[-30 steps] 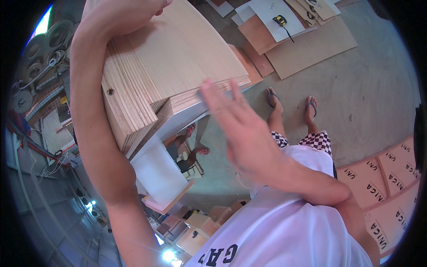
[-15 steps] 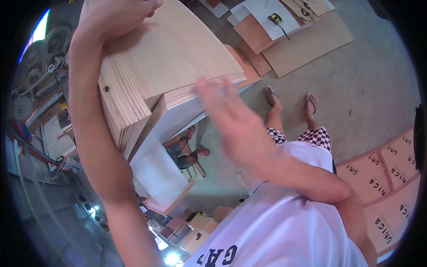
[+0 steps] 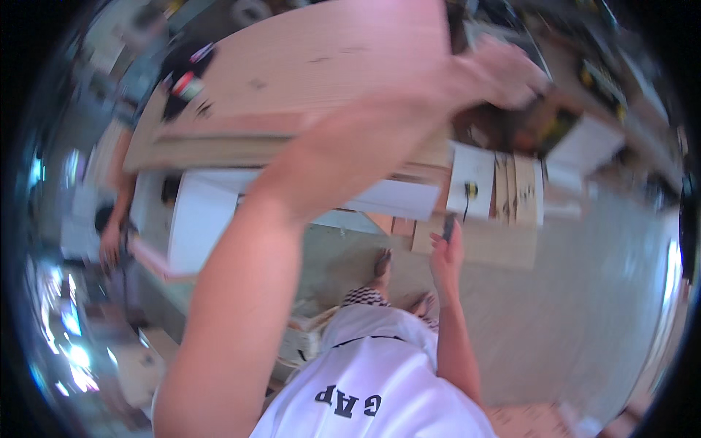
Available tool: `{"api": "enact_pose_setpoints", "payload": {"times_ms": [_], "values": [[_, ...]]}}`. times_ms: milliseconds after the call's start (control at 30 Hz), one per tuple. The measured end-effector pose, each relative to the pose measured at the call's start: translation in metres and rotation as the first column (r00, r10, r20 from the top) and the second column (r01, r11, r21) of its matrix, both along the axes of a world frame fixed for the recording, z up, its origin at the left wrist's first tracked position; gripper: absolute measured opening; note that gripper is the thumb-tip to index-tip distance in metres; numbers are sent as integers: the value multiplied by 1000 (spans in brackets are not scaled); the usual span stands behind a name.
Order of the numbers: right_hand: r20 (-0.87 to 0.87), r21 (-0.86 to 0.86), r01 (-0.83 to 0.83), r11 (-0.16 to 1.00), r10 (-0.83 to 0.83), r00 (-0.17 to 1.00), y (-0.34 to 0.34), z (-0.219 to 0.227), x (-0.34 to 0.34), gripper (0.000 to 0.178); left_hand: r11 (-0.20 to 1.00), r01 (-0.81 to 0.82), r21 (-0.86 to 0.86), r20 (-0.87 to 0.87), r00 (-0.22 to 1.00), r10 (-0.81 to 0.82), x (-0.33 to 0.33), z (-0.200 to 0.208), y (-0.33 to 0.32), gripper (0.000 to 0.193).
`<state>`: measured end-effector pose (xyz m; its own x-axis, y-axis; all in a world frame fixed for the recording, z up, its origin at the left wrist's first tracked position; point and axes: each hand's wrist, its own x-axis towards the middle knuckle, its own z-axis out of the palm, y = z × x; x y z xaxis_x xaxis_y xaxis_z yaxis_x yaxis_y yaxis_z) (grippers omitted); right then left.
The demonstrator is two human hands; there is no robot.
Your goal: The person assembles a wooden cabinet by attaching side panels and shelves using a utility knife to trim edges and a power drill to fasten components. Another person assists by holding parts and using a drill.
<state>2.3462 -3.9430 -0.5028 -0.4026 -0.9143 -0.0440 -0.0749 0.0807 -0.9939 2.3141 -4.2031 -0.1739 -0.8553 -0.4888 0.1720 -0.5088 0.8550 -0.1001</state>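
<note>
My left arm reaches across a stack of wooden panels (image 3: 314, 80). My left hand (image 3: 504, 77) is beyond the stack's right edge, above a cluttered area; its fingers are smeared by motion, and I cannot make out whether it holds anything. Lower down, my right hand (image 3: 447, 255) is closed around a small dark grey object (image 3: 447, 227), whose kind is unclear. It is just below the stack's near right corner, above a brown board (image 3: 482, 247) on the floor.
A yellow and black tape measure (image 3: 471, 190) lies on a white board (image 3: 460, 157). Near the stack's left end are a black item and a red-and-white roll (image 3: 188, 86). Another person's hand (image 3: 109, 247) shows at far left, beside a white panel (image 3: 201, 219).
My view has swung round. My left hand has left the top of the panels and moved out past their right edge. My right hand has drawn away from the panels' edge.
</note>
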Motion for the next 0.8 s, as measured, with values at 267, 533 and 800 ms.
{"api": "enact_pose_setpoints", "payload": {"times_ms": [267,533,800], "values": [[498,-138,-29,990,95,862,6,130,-62,67,922,108,-372,-884,261,-387,137,53,156,10],[137,-160,-194,968,216,967,30,153,-59,66,601,-528,600,-798,-335,501,394,-192,204,28],[7,-164,-107,981,109,994,6,149,22,64,520,-594,614,-787,-508,350,521,-218,132,49]]}}
